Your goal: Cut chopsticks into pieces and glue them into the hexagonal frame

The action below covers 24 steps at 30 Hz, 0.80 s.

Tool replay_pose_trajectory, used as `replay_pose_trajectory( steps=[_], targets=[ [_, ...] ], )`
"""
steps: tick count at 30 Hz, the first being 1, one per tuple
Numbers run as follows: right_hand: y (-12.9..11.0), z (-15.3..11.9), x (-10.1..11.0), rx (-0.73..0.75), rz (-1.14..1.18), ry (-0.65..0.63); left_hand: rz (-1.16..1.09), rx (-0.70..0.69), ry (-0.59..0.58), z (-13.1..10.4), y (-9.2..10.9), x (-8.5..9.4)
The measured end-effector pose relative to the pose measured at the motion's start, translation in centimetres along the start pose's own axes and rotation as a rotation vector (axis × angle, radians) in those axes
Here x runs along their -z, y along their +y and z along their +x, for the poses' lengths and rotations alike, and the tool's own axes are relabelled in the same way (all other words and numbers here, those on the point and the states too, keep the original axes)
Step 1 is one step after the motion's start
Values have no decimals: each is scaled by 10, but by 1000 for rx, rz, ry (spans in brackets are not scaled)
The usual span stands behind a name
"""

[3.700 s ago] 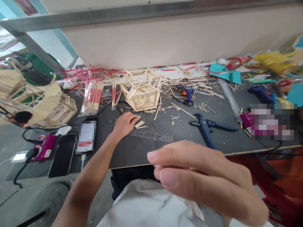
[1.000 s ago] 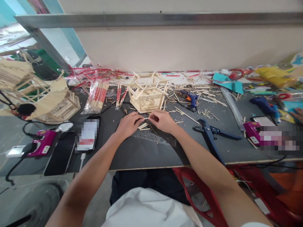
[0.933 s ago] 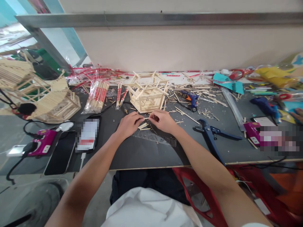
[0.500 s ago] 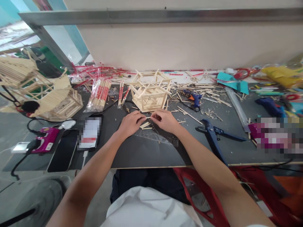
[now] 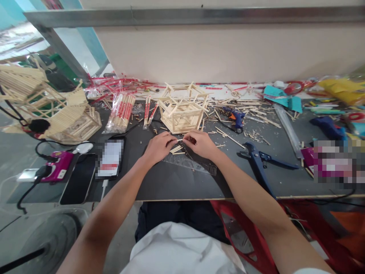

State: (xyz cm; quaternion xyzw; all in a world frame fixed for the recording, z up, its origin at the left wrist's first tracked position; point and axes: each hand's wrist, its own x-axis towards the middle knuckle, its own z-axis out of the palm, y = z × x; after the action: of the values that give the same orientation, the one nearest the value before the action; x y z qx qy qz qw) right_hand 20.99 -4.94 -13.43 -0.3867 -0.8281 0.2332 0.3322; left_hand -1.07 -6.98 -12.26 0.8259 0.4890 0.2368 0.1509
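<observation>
Between my two hands a short wooden stick (image 5: 180,140) is pinched at both ends. My left hand (image 5: 160,146) has its fingertips closed on one end, and my right hand (image 5: 201,144) grips the other. Just below the fingers, several short cut sticks (image 5: 177,150) lie over a clear plastic ruler or template (image 5: 196,166). Right behind my hands stands an open six-sided frame of glued sticks (image 5: 184,114), upright on the dark tabletop (image 5: 182,188).
Right of my hands lie a blue cutter (image 5: 256,163) and a blue glue gun (image 5: 236,120) among scattered sticks. To the left are two phones (image 5: 78,179), a purple power strip (image 5: 58,167), packed chopsticks (image 5: 121,112) and a larger stick model (image 5: 68,118).
The camera view has shifted slightly. Both hands keep their pinch on the short stick, with no other clear movement.
</observation>
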Motion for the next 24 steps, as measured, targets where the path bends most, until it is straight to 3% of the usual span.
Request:
replay_pose_trajectory(
  steps=[24],
  targets=[
    [1,0,1,-1,-25,-15,-12,0,7,0,-1,0]
  ],
)
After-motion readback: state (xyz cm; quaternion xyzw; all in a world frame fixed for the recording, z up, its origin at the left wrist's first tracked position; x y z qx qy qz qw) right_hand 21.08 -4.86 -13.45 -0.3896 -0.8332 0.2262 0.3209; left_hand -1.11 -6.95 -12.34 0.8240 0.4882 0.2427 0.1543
